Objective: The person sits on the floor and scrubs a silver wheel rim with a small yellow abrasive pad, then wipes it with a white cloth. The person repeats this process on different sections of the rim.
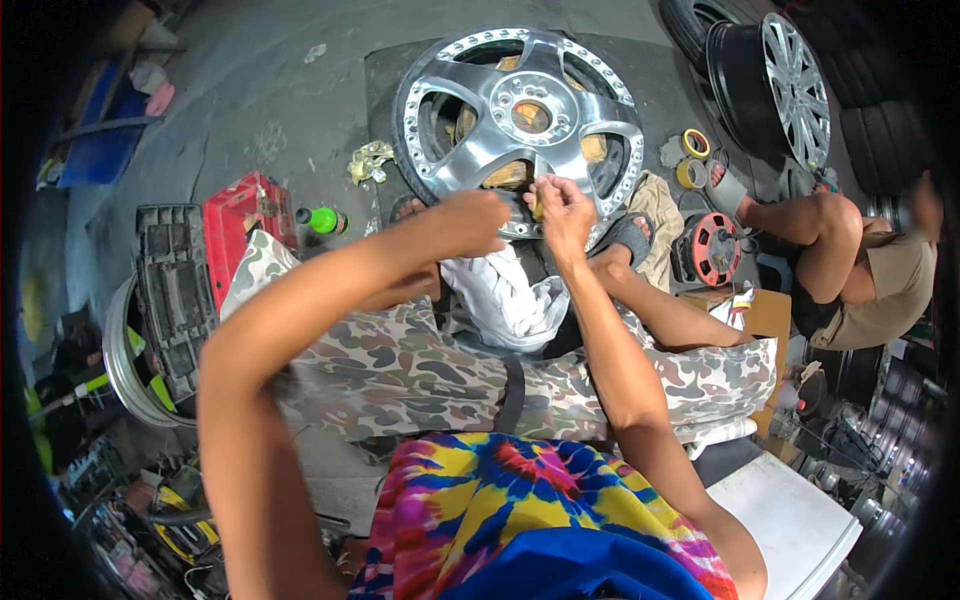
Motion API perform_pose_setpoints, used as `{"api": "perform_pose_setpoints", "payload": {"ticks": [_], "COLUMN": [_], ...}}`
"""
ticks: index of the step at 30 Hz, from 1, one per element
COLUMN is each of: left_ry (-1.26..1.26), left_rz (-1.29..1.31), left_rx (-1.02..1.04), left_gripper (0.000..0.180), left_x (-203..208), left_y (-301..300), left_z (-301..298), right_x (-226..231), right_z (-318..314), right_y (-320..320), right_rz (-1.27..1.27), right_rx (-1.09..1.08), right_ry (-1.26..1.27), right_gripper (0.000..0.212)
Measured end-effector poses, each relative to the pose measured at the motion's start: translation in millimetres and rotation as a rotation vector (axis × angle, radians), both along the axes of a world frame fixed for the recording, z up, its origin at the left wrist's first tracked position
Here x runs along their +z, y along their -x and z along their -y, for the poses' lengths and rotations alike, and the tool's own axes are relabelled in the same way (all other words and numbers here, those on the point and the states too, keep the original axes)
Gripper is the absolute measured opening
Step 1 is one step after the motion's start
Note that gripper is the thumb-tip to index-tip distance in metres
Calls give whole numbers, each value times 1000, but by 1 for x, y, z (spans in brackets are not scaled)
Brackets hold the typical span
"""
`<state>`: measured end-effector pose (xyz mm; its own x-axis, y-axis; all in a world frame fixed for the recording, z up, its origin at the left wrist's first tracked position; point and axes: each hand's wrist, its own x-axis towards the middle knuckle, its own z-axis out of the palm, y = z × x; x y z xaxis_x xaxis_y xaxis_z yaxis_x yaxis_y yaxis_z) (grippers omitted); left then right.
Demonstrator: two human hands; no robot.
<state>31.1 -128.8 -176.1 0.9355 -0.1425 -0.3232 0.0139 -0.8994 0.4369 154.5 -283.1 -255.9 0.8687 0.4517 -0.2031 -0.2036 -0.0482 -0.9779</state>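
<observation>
A polished five-spoke alloy wheel rim lies face up in front of me, with a ring of bolts or bolt holes round its edge. My right hand is at the rim's near edge, its fingers pinched on a small yellowish piece whose kind is unclear. Beside it on the left, my left hand is blurred by motion; it looks curled closed, and its fingertips and anything in them are hidden. A white cloth is bunched between my legs, below both hands.
On the left are a red box, a dark plastic case and a green-capped bottle. Crumpled cloth lies beside the rim. To the right are tape rolls, a red cable reel, another wheel and a seated person.
</observation>
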Motion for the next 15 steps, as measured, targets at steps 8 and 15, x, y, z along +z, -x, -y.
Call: {"api": "perform_pose_setpoints", "payload": {"ticks": [8, 15], "left_ry": [24, 39], "left_rz": [-331, -155], "left_rx": [210, 403], "left_gripper": [34, 44], "left_x": [97, 149], "left_y": [74, 79], "left_z": [-63, -64], "right_x": [0, -6], "right_z": [-34, -33], "right_y": [24, 25], "right_rz": [136, 83], "right_rx": [-195, -144], "right_ry": [44, -18], "right_gripper": [26, 26]}}
